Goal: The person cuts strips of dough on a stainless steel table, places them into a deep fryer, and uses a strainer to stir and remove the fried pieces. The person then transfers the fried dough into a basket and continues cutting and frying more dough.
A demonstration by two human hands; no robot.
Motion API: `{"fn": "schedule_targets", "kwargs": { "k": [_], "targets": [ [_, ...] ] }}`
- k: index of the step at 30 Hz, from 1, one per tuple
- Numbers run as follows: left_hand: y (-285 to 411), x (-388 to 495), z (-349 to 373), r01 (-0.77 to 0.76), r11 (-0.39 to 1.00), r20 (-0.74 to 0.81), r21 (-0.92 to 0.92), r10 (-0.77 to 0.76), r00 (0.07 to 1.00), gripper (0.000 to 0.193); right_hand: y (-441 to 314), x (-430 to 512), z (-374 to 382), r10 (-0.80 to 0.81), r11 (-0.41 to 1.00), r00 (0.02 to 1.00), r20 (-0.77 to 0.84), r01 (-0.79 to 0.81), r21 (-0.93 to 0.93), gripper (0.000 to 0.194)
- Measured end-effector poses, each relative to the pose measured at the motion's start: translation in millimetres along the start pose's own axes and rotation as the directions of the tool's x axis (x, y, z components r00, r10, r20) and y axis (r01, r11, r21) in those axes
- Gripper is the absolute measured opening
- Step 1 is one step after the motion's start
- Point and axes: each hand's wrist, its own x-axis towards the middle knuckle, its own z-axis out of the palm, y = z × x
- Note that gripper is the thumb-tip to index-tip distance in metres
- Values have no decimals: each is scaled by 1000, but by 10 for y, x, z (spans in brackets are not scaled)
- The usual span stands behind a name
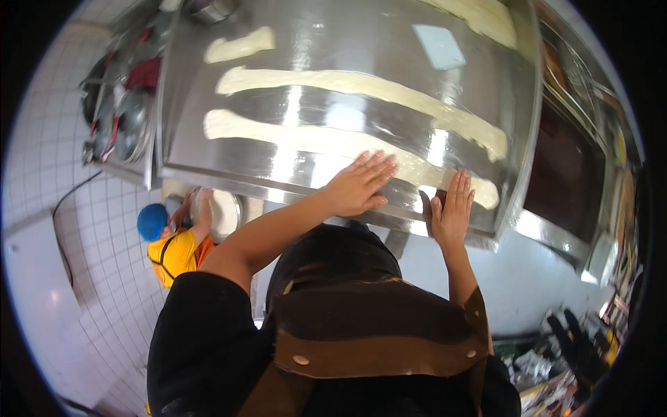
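A long strip of pale dough [281, 134] lies across the shiny metal worktable [208, 156], nearest to me. My left hand [359, 183] rests palm down at its near edge, the fingertips on the dough right of its middle. Towards the strip's right end, my right hand [453, 211] lies flat with its fingertips on it. Neither hand grips anything. Beyond is a second long dough strip [333, 81], roughly parallel, with a ragged right end. A short dough piece [242, 46] sits farther back on the left. A pale flat scraper-like plate [439, 48] lies at the back right.
More dough [484, 21] lies at the far right corner. A metal container [211, 9] stands at the far left. Pans with lids [130, 125] sit beyond the table's left edge. At lower left, a co-worker [174, 253] in yellow reaches into a round basin [237, 208] of white contents.
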Motion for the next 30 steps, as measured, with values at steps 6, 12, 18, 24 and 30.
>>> {"fn": "schedule_targets", "kwargs": {
  "k": [6,12,18,24,30],
  "targets": [
    [-813,-571,-333,-8,999,72,-43,11,997,67,-940,392,415,-175,979,980,92,163,118,72],
    [-2113,-1217,-919,607,775,-207,176,-574,793,65,-2029,869,805,-284,955,947,149,265,136,74],
    [-2564,-1890,-1038,638,740,-246,212,-592,768,67,-3266,1290,1230,-429,895,884,183,390,215,73],
    [-2762,-2287,-1217,657,739,-247,151,-615,749,58,-4349,1667,1642,-505,846,853,132,458,272,76],
    [-3217,-2710,-1716,599,735,-562,-318,-655,505,31,-5123,1730,2217,-550,833,823,142,530,159,80]
  ]
}}
